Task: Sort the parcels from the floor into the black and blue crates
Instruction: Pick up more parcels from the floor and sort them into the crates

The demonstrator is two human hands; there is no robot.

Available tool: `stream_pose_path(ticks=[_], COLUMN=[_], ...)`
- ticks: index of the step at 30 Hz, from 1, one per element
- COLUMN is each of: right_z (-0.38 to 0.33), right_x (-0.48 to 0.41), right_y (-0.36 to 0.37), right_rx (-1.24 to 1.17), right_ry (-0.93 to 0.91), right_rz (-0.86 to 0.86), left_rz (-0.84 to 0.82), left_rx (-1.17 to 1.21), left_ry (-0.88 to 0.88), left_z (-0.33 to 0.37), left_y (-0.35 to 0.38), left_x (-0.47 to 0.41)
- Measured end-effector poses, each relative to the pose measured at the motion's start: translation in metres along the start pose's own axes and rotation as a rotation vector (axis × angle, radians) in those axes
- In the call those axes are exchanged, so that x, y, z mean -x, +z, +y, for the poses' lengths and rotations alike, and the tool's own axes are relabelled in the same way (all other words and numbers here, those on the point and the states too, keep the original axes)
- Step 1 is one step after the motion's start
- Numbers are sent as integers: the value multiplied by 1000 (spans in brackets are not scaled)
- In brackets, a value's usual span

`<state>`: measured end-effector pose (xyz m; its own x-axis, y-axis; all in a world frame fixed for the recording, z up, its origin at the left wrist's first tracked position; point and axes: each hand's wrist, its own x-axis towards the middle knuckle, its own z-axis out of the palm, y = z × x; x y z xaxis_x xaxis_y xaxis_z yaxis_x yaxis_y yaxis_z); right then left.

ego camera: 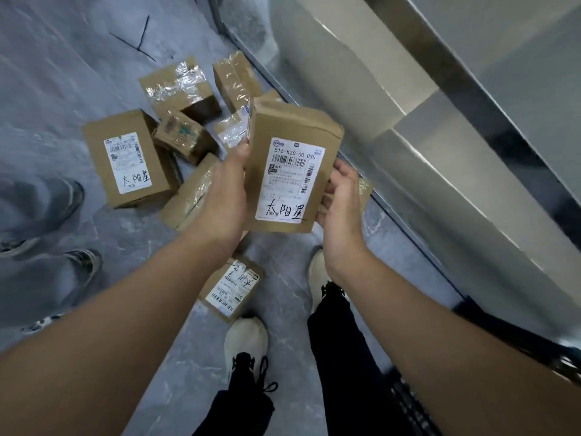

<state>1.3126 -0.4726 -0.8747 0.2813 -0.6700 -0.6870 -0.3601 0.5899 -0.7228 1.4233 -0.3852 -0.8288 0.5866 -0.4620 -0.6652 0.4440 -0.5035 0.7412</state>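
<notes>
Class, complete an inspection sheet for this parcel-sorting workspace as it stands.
Surface: grey marbled floor, black cross mark on it.
Job's things: held parcel, label facing the camera; other parcels heaped on the floor; crates not clearly seen.
Clutter: nothing seen.
Hands: left hand and right hand grip the held parcel's side edges.
Cables: nothing seen.
Surroundings: metal-framed panels at right; another person's shoes at left.

1. The held parcel is matt brown cardboard with a smooth white paper label.
2. The taped parcels toward the floor's far edge have glossy, wrinkled clear tape over cardboard.
3. The floor looks like smooth, grey, veined stone.
4. The wall panels along its right edge look like brushed metal with a satin sheen.
5. The shoes look like matt pale cloth.
</notes>
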Motion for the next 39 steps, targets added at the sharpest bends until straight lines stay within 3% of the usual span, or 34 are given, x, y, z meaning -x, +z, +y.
stream_pose_path(ticks=[13,21,30,39], right_z=[-84,-129,-201,-291], right_x=[210,349,535,710], right_y=[-37,-119,-236,-298], right_rx=[-64,-29,-32,-85], right_ry=[-199,-301,-468,-658], right_rz=[25,44,95,239], left_rz=[64,48,-56,-311], left_rx=[84,140,121,-2], left_ry=[103,160,338,605], left_z=[74,111,195,297], left_y=[-20,11,61,71], left_x=[171,314,530,697])
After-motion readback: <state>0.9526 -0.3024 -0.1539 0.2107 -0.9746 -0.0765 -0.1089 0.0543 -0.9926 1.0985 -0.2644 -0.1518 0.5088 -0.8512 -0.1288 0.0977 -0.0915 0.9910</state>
